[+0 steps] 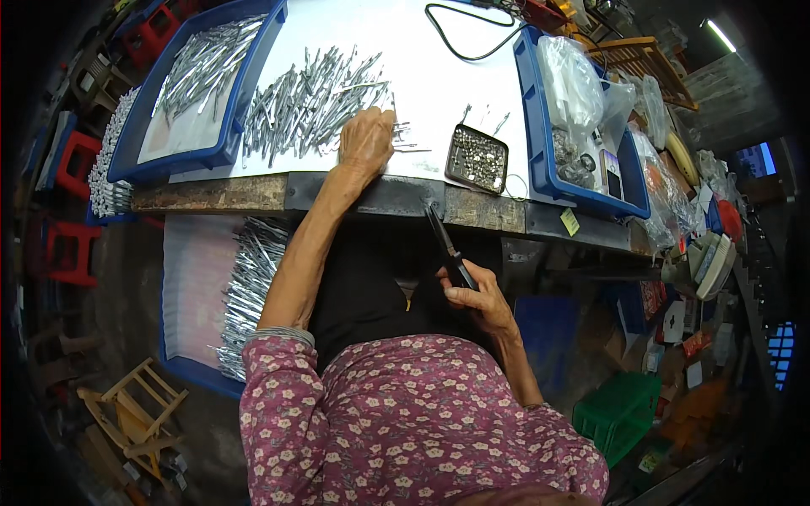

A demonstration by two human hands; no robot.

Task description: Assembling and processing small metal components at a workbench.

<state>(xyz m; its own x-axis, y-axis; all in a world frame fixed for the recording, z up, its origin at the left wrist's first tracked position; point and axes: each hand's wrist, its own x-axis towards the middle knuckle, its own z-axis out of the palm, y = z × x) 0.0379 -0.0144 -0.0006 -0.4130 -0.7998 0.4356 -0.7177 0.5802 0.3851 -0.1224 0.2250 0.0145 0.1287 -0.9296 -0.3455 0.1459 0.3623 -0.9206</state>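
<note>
My left hand [367, 143] is over the white tabletop, at the right edge of a loose pile of thin silver metal strips [308, 105]. Its fingers curl together, and what lies between them is hidden. A few strips [413, 150] lie just right of that hand. In front of the table edge, my right hand [479, 295] grips a black-handled tool [456, 268] with a long narrow dark end pointing up at the edge. Its exact kind does not show. Right of centre on the table, a small dark tray [450, 173] holds many tiny metal parts [479, 156].
A blue bin [228, 150] of strips stands at the left. Another blue bin [540, 139] with plastic bags stands at the right. A black cable loop [460, 52] lies at the back. Below the tabletop, more strips [249, 287] fill a blue tray [198, 375]. A green crate [620, 405] is lower right.
</note>
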